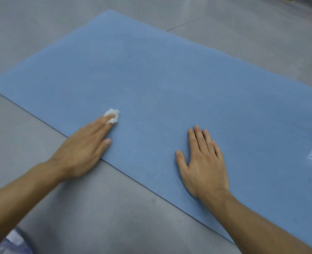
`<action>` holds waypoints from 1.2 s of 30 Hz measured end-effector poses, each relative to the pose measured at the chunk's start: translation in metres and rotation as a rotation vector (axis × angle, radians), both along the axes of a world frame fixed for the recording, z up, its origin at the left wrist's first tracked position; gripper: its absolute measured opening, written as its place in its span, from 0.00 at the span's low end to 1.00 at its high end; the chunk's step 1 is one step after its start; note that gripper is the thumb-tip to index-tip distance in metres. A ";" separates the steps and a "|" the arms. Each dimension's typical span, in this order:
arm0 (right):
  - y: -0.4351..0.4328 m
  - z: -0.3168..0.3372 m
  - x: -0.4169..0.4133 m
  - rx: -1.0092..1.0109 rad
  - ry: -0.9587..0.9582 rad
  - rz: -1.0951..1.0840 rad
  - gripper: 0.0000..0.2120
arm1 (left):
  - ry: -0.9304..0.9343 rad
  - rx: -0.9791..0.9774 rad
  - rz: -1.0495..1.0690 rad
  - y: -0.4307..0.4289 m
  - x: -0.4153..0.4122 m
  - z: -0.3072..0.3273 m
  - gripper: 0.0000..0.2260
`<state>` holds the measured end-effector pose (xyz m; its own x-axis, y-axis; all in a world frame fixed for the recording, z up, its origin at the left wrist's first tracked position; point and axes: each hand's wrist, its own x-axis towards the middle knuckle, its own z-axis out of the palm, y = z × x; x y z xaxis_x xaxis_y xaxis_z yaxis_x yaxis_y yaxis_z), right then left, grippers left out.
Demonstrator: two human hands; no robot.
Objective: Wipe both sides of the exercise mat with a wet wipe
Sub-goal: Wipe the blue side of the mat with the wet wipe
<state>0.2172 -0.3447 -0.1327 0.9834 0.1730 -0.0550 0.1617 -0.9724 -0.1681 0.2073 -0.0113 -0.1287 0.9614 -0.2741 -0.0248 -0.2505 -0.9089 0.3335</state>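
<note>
1. Mat (pixel 169 79) lies flat on floor (pixel 114 208), long axis running rightward from left hand (pixel 81 153).
2. Left hand: fingers straight, pressing wipe (pixel 113 116) under fingertips, nearer mat's end.
3. Right hand (pixel 202 162): flat on mat, empty.

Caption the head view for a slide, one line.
Left hand presses a wadded white wipe onto the blue exercise mat; right hand rests flat on it.

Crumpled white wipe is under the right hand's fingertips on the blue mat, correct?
No, wrong hand. Head view shows the crumpled white wet wipe under the left hand's fingertips on the flat blue exercise mat; the right hand rests flat.
</note>
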 end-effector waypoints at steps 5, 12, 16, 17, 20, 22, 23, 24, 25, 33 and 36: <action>0.000 0.000 0.000 0.005 -0.001 -0.003 0.36 | 0.020 0.020 0.165 0.025 0.032 -0.001 0.32; 0.001 -0.002 0.001 0.006 -0.015 -0.005 0.36 | 0.048 -0.048 -0.014 -0.059 0.010 0.001 0.33; 0.001 -0.002 0.001 0.005 -0.017 -0.005 0.36 | 0.087 -0.086 -0.213 -0.117 -0.014 0.006 0.31; 0.001 -0.001 0.001 0.008 -0.016 -0.005 0.36 | 0.095 -0.092 -0.250 -0.128 -0.018 0.007 0.31; 0.001 -0.001 0.000 0.010 -0.009 -0.001 0.36 | 0.082 -0.087 -0.297 -0.134 -0.016 0.007 0.29; 0.001 -0.001 0.001 0.007 -0.015 -0.003 0.36 | 0.049 -0.077 -0.302 -0.121 -0.005 0.006 0.27; 0.001 -0.001 0.001 0.005 -0.019 -0.005 0.36 | 0.036 -0.074 -0.294 -0.112 0.003 0.005 0.27; 0.001 -0.001 0.001 0.003 -0.022 -0.006 0.36 | 0.030 -0.068 -0.274 -0.102 0.011 0.004 0.28; 0.001 -0.001 0.001 0.003 -0.021 -0.005 0.36 | 0.031 -0.053 -0.240 -0.089 0.021 0.003 0.28; 0.000 -0.003 0.001 0.014 -0.024 -0.009 0.37 | 0.050 0.031 0.121 -0.012 0.092 0.004 0.27; 0.000 -0.003 0.001 0.011 -0.021 -0.010 0.37 | 0.074 0.011 0.119 -0.032 0.096 0.002 0.27</action>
